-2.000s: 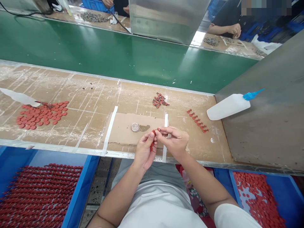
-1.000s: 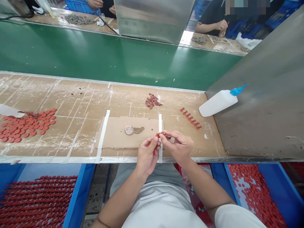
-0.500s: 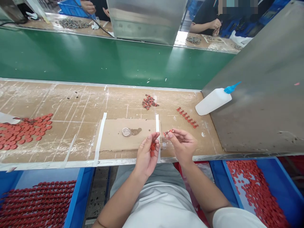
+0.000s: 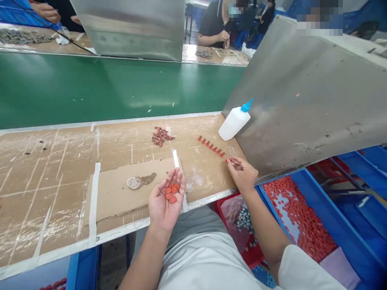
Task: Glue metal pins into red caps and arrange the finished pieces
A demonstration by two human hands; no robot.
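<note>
Brown cardboard-topped worktop lay beyond the left hand, open-palmed under round red discs; the right hand pinched a small red piece, best held lightly.

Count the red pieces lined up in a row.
7 red pieces: all in one slanting row, from left of the white bottle to near the right hand; none looks hidden.

The brown surface has whitish edging. Toward the near edge, white strips cross a cardboard sheet bearing a round clear dish. A red-and-dark pile lies nearer the far edge; a slanting row of red pieces and a blue-tipped white bottle occupy the right end.
</note>
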